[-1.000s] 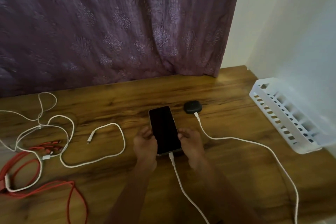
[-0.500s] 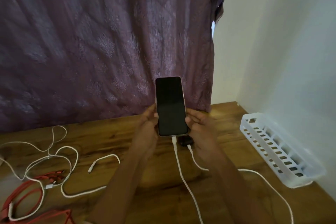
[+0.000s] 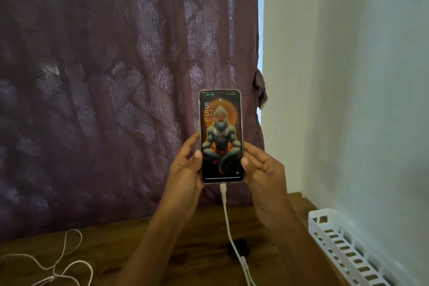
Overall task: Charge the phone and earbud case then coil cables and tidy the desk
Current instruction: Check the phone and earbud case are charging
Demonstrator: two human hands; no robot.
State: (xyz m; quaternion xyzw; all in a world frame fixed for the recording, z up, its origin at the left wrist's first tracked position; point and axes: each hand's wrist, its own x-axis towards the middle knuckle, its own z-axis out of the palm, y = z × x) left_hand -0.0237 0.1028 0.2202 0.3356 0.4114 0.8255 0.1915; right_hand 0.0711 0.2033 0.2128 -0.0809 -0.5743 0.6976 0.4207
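Note:
I hold the phone (image 3: pixel 221 136) upright in the air in front of the curtain, its screen lit with a lock-screen picture and the time. My left hand (image 3: pixel 185 167) grips its left edge and my right hand (image 3: pixel 262 167) grips its right edge, thumbs on the screen's sides. A white charging cable (image 3: pixel 226 218) is plugged into the phone's bottom and hangs down to the desk. The black earbud case (image 3: pixel 241 246) lies on the wooden desk (image 3: pixel 197 234) below, with a second white cable's plug beside it.
A white slotted plastic tray (image 3: pixel 343 246) lies along the wall at the desk's right side. Loose white cables (image 3: pixel 62 262) sprawl over the desk's left part. A purple patterned curtain (image 3: pixel 116 76) hangs behind the desk.
Both hands lifted the plugged-in phone from the desk to upright in front of the curtain. Its screen went from dark to lit. The camera tilted upward.

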